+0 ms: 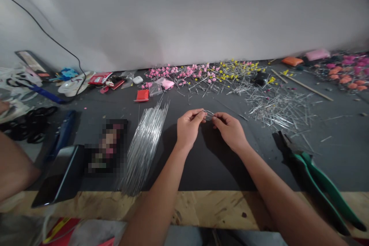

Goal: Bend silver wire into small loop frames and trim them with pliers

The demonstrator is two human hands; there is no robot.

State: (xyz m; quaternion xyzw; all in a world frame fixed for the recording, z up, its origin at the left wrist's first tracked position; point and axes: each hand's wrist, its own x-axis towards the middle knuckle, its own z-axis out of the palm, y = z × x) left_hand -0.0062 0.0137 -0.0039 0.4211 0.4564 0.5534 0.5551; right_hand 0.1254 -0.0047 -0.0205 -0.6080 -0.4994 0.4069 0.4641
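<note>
My left hand (189,125) and my right hand (229,128) meet close together over the dark tabletop. Between their pinched fingertips runs a thin silvery wire (208,114), bent into a small loop. Part of it is hidden by the fingers. To the left of my left hand lies a long bundle of straight metal wires (147,144). On the right, beyond my right hand, is a loose heap of short wire pieces (278,107). Pliers with green handles (314,177) rest at the right, their jaws pointing toward the heap.
Along the wall lie wire stems with pink tips (184,72) and yellow tips (239,67). Orange and magenta pieces (346,73) sit far right. A phone (57,177), a blue stapler-like tool (62,134) and black cords (31,123) lie left. Another person's arm (14,169) enters there.
</note>
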